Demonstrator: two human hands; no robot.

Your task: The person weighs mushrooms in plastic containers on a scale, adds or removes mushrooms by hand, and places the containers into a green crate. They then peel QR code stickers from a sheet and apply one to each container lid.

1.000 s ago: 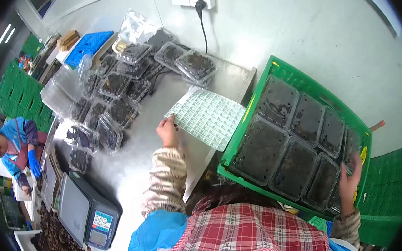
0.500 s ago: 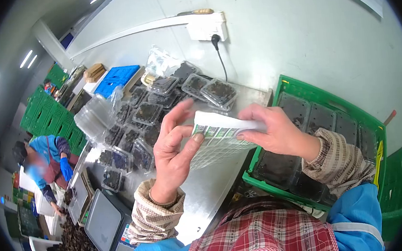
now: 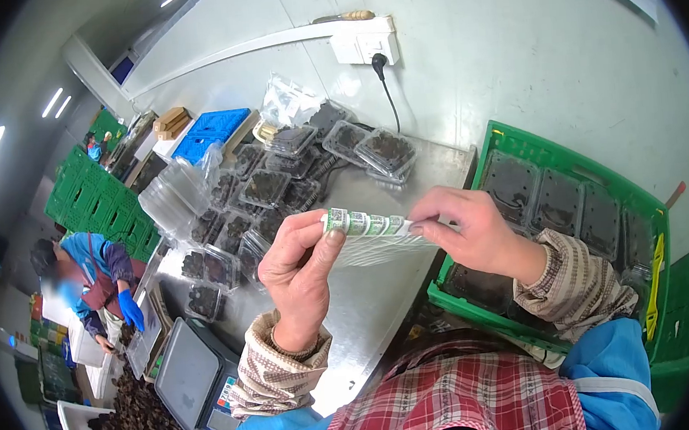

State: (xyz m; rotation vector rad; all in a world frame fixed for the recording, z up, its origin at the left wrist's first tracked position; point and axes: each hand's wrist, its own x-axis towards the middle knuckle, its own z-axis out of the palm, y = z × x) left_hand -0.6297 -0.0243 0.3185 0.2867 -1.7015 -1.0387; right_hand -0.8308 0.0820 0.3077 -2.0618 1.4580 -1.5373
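Note:
Between my hands is a sheet of stickers (image 3: 368, 223), with a row of green and white labels with square codes along its upper edge. My left hand (image 3: 296, 272) pinches its left end between thumb and fingers. At the other end, my right hand (image 3: 477, 232) is closed with thumb and forefinger on the sheet's corner. Below the label row, the sheet's pale lined face slopes away over the metal table (image 3: 368, 295). Clear plastic boxes (image 3: 264, 189) of dark contents are heaped beyond my left hand.
At right, a green crate (image 3: 555, 145) holds several filled clear boxes. A weighing scale (image 3: 188, 374) stands lower left, near a pile of dark brown pieces (image 3: 146, 425). Stacked clear plastic trays (image 3: 171, 199) lean behind it. A co-worker (image 3: 103, 265) with a blue glove bends over at far left.
My left fingers, spread and partly raised before, have closed on the sheet. The white flap above the labels no longer shows, and the label row now forms the top edge. The view shifted slightly.

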